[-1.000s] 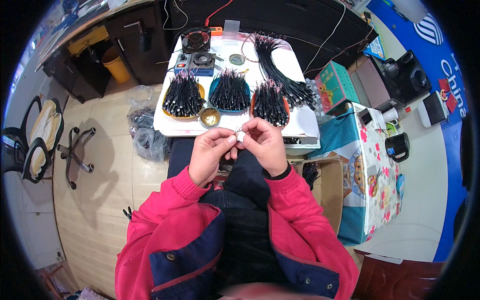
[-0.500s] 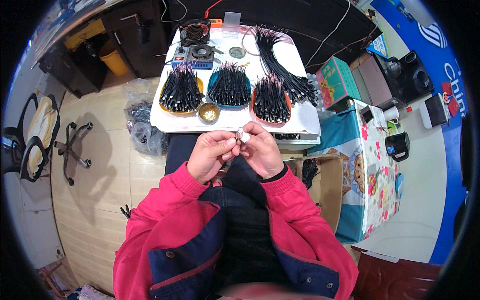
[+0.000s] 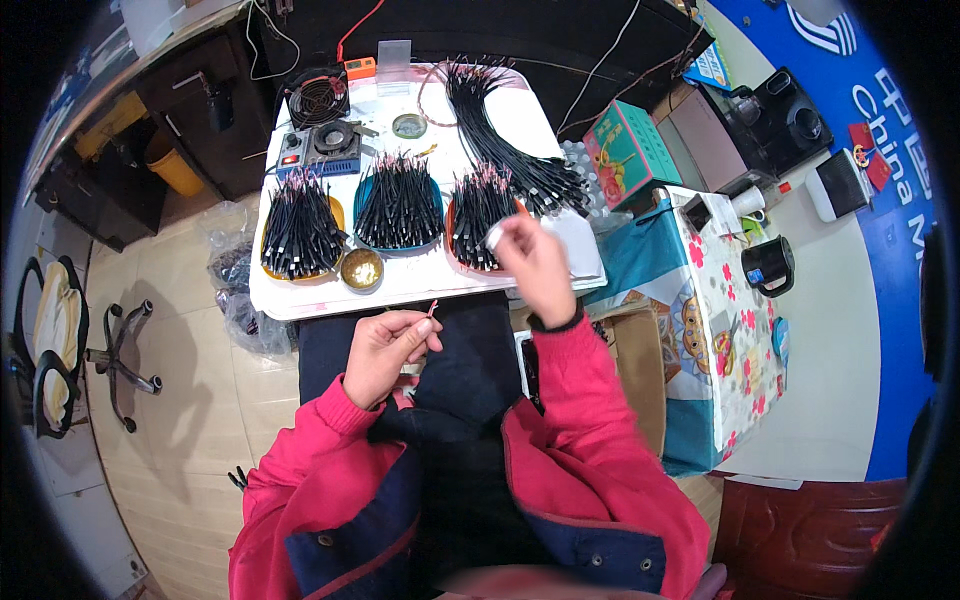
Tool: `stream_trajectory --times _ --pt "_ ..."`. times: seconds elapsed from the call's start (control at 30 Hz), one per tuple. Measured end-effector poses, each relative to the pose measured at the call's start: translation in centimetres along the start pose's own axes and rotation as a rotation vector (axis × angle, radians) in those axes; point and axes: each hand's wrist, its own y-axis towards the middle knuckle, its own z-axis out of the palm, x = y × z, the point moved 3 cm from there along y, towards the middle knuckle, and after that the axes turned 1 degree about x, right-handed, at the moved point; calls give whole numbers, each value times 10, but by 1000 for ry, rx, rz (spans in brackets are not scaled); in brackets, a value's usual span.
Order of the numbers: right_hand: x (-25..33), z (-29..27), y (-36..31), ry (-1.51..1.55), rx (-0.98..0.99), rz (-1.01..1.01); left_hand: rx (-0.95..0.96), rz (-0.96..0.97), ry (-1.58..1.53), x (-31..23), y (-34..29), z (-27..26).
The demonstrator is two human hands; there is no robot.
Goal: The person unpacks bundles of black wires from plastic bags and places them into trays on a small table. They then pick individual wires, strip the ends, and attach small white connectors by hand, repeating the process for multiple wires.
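Note:
Over my lap, my left hand (image 3: 388, 352) is closed in a pinch on a thin wire with a reddish end (image 3: 433, 309); the rest of it is hidden in the fingers. My right hand (image 3: 540, 268), partly blurred, is raised at the right edge of the orange tray (image 3: 465, 264). Its fingers are drawn together, with something small and white (image 3: 494, 237) at their tips that I cannot make out. Black cables (image 3: 480, 215) with pinkish wire ends fill that tray. Similar bundles lie in the blue tray (image 3: 437, 240) and the yellow tray (image 3: 335, 212) to its left.
A small round tin (image 3: 361, 270) sits near the white table's (image 3: 420, 285) front edge. Behind the trays are a soldering pot (image 3: 333, 145), a fan (image 3: 318, 98), a round dish (image 3: 409, 125) and a long cable bundle (image 3: 510, 135). A cardboard box (image 3: 640, 375) stands at right.
My hands have come apart. The right one has moved forward to the orange tray, while the left stays over my lap with the wire. The whole view has shifted slightly.

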Motion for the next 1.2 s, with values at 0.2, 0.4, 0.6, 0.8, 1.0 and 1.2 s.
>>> stream_trajectory --times 0.2,0.4,0.6,0.8,1.0,1.2 --pt "-50 -13 83 -652 27 51 -47 3 -21 8 7 1" --pt "-46 -14 82 -518 -117 65 -94 14 -104 7 3 -7" --pt "18 -13 34 -252 -220 -175 -209 97 -235 -6 5 -5" --pt "62 36 -64 46 8 -57 -192 272 -372 -24 13 14" --pt "71 61 -93 52 53 -76 -195 291 -277 -22 3 22" --pt "80 32 -74 101 21 -194 -162 300 -183 -24 -9 16"
